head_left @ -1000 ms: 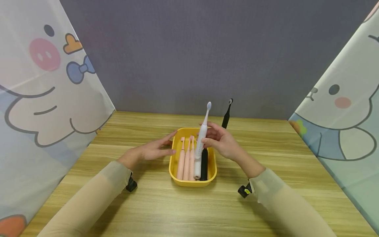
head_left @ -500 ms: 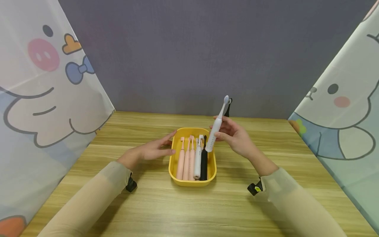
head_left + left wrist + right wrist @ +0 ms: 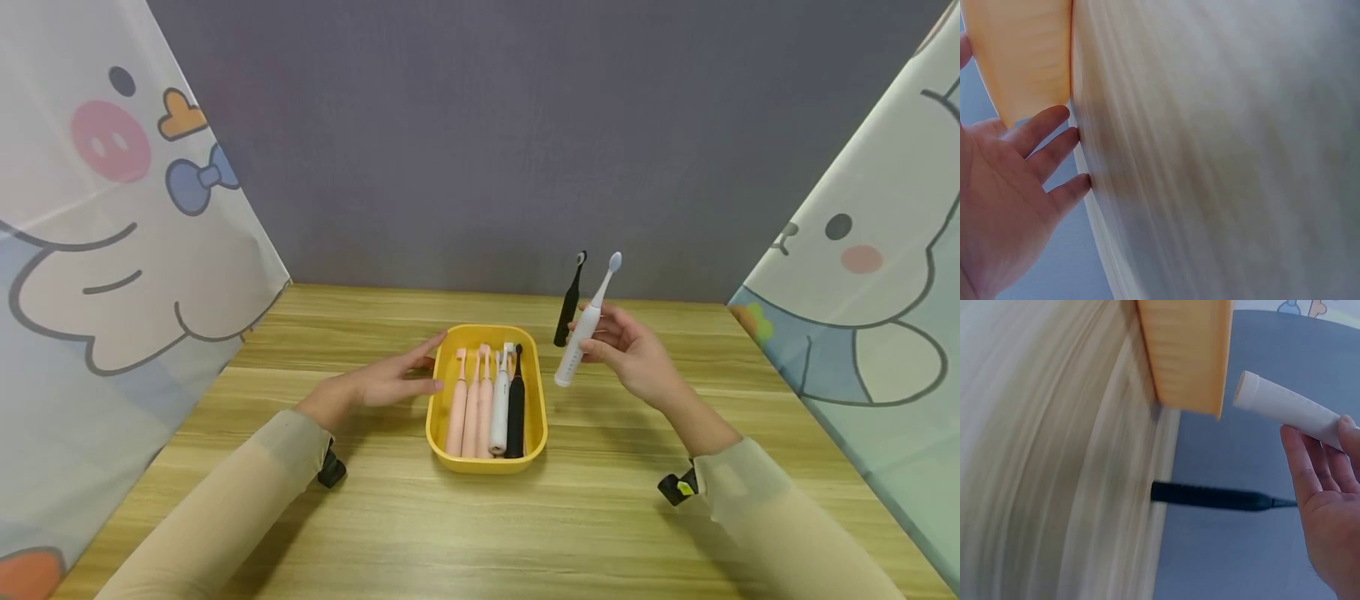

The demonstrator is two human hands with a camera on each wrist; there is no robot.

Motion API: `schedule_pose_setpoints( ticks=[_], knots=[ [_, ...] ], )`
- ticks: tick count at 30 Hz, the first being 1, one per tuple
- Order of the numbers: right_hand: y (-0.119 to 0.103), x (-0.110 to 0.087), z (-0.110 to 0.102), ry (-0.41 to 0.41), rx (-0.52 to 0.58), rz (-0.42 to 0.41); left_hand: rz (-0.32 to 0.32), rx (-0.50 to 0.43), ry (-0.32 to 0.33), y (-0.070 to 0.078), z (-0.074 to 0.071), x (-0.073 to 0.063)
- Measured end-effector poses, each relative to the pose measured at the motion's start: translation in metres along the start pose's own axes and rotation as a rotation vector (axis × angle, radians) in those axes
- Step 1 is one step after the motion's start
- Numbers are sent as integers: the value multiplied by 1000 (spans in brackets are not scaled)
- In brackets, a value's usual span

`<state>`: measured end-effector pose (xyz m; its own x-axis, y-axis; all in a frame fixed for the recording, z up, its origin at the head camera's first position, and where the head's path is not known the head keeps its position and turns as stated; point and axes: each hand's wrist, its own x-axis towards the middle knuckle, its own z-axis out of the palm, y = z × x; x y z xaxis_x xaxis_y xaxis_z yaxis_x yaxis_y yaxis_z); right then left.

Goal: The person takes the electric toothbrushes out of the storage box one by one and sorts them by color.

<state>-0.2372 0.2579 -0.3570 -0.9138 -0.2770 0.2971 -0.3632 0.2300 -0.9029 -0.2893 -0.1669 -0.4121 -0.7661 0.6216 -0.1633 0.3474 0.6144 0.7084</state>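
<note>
My right hand (image 3: 626,350) pinches a white electric toothbrush (image 3: 582,340) by its handle, brush head up and leaning right. In the right wrist view the white handle (image 3: 1291,407) lies between thumb and fingers, raised off the table. A yellow bin (image 3: 543,392) holds several electric toothbrushes side by side: pink ones (image 3: 471,421), a white one (image 3: 499,417) and a black one (image 3: 516,417). At the bin's left side rests my left hand (image 3: 386,379), its fingers extended and touching the wall. The left wrist view shows those spread fingers (image 3: 1054,150) beside the bin.
Behind the raised toothbrush, a black electric toothbrush (image 3: 569,312) stands upright on the wooden table (image 3: 420,533). A grey panel (image 3: 480,150) closes off the back. Cartoon-printed cloths hang at the left (image 3: 157,233) and right (image 3: 862,250).
My right hand has lifted the white toothbrush out from over the bin and carried it right, in front of the standing black toothbrush. The left hand has stayed at the bin.
</note>
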Motion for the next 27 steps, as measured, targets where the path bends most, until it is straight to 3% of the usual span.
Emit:
schedule_pose_setpoints(
  ticks=[12, 27],
  knots=[
    [23, -14, -27, 41, -38, -31, -5, 23, 6, -1, 0, -1],
    [42, -22, -59, 122, -120, 9, 11, -3, 8, 0, 1, 0]
  ],
)
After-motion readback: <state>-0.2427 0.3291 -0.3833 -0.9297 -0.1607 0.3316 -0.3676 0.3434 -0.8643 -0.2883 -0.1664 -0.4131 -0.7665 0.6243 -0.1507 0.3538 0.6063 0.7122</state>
